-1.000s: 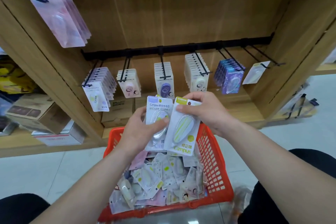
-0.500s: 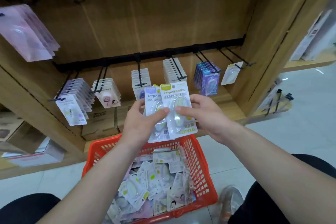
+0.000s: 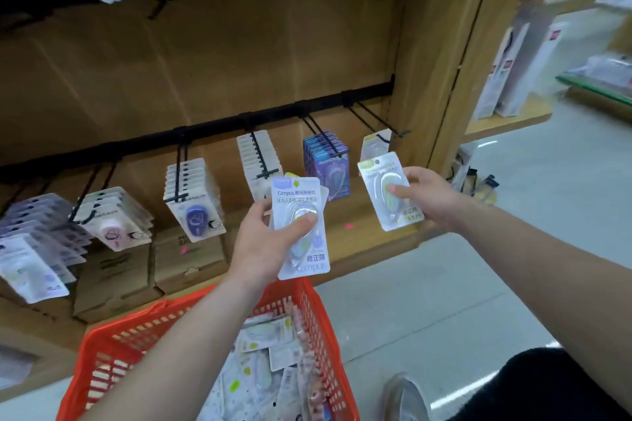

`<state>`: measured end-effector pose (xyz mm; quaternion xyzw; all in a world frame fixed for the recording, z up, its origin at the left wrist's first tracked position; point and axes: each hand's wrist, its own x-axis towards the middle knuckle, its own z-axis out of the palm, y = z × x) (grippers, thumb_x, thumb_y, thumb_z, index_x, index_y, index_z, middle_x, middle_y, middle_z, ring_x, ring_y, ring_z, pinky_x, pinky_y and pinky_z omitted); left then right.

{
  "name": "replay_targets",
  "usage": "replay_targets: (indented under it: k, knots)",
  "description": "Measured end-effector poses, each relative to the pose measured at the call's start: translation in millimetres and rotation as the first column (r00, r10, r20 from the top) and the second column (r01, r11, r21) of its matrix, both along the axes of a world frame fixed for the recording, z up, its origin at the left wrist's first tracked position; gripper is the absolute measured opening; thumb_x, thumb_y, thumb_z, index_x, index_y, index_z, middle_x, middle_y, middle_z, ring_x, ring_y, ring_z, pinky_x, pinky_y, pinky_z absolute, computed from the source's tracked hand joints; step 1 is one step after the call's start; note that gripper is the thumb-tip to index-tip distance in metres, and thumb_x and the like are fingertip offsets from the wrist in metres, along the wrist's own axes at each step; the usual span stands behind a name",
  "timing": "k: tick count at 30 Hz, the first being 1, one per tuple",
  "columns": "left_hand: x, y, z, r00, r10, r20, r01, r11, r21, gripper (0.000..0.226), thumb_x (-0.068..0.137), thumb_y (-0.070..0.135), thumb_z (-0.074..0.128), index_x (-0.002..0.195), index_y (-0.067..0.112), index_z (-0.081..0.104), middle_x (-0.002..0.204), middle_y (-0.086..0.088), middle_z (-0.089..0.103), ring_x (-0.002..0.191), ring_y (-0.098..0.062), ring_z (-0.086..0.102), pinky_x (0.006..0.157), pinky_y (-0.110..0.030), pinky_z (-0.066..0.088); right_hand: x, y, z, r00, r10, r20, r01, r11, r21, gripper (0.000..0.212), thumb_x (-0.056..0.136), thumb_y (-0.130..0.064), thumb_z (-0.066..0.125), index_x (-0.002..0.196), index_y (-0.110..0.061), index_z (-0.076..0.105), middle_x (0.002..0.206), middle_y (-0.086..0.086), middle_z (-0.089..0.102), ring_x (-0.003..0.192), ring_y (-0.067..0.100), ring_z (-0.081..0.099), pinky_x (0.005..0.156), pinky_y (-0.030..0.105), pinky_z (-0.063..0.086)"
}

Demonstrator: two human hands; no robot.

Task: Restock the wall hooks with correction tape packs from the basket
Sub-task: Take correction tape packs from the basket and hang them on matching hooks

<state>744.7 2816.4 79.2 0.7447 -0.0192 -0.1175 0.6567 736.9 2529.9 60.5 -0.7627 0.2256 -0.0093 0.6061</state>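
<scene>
Left grip pinches several Campus correction tape packs above the orange basket; right grip pinches one green-topped pack.

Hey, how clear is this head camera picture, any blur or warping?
Head view: motion blur smears the far-left hanging packs and the right-side boxes; the print on the pack in the left hand is readable; wide-angle distortion leans the wooden upright.

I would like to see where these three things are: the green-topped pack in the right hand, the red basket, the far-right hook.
Green-topped pack [image 3: 378, 178], head view, upper card.
Red basket [image 3: 113, 349], head view, meshed wall.
Far-right hook [image 3: 383, 117], head view, black wire arm.
</scene>
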Motion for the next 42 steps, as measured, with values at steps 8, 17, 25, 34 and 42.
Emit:
replay_targets:
  k: [8, 17, 25, 34, 42]
  knots:
    - [31, -51, -40, 0.999, -0.033, -0.030, 0.033, 0.999, -0.003, 0.050, 0.078, 0.021, 0.087, 0.123, 0.018, 0.064, 0.106, 0.008, 0.078, 0.090, -0.007, 0.076, 0.067, -0.020, 0.057, 55, -43, -42, 0.982, -0.162, 0.102, 0.158, 0.986, 0.048, 0.026, 0.102, -0.021, 0.063, 0.128, -0.021, 0.057, 0.120, -0.001, 0.070, 0.103, 0.017, 0.069, 0.086, 0.040, 0.057]
    - [40, -59, -57, 0.997, -0.016, -0.073, 0.012, 0.998, -0.055, 0.048, 0.080, 0.015, 0.085, 0.123, 0.018, 0.063, 0.108, 0.007, 0.077, 0.087, -0.006, 0.075, 0.063, -0.016, 0.056, 68, -37, -56, 0.988, -0.116, 0.099, 0.117, 0.993, 0.005, 0.021, 0.107, -0.034, 0.049, 0.127, -0.035, 0.058, 0.108, -0.009, 0.073, 0.081, 0.008, 0.072, 0.064, 0.027, 0.055]
    - [34, -40, -46, 0.995, 0.014, -0.101, -0.023, 0.995, -0.093, 0.044, 0.081, 0.017, 0.085, 0.120, 0.018, 0.065, 0.108, 0.004, 0.078, 0.095, -0.014, 0.076, 0.086, -0.037, 0.062, 55, 12, -42, 0.993, -0.076, -0.094, 0.038, 0.934, -0.354, 0.043, 0.102, -0.045, 0.055, 0.135, -0.016, 0.057, 0.140, 0.010, 0.056, 0.120, 0.026, 0.059, 0.096, 0.036, 0.049]
    - [18, -11, -29, 0.984, 0.129, -0.125, -0.141, 0.986, -0.092, 0.050, 0.080, 0.034, 0.085, 0.121, 0.017, 0.062, 0.110, 0.000, 0.076, 0.087, -0.016, 0.077, 0.067, -0.030, 0.062, -1, 112, 0, 0.941, 0.339, 0.015, -0.339, 0.936, 0.090, 0.035, 0.089, -0.032, 0.079, 0.115, -0.021, 0.058, 0.098, 0.004, 0.074, 0.086, 0.016, 0.076, 0.067, 0.032, 0.058]
    - [-4, 20, -11, 0.988, 0.112, -0.104, -0.126, 0.983, -0.135, 0.064, 0.074, 0.042, 0.083, 0.128, 0.016, 0.060, 0.112, -0.001, 0.076, 0.091, -0.018, 0.077, 0.063, -0.033, 0.062, -20, 139, 20, 0.933, 0.348, 0.093, -0.355, 0.932, 0.075, 0.027, 0.094, -0.017, 0.074, 0.121, -0.014, 0.070, 0.101, 0.004, 0.080, 0.093, 0.018, 0.077, 0.081, 0.032, 0.061]
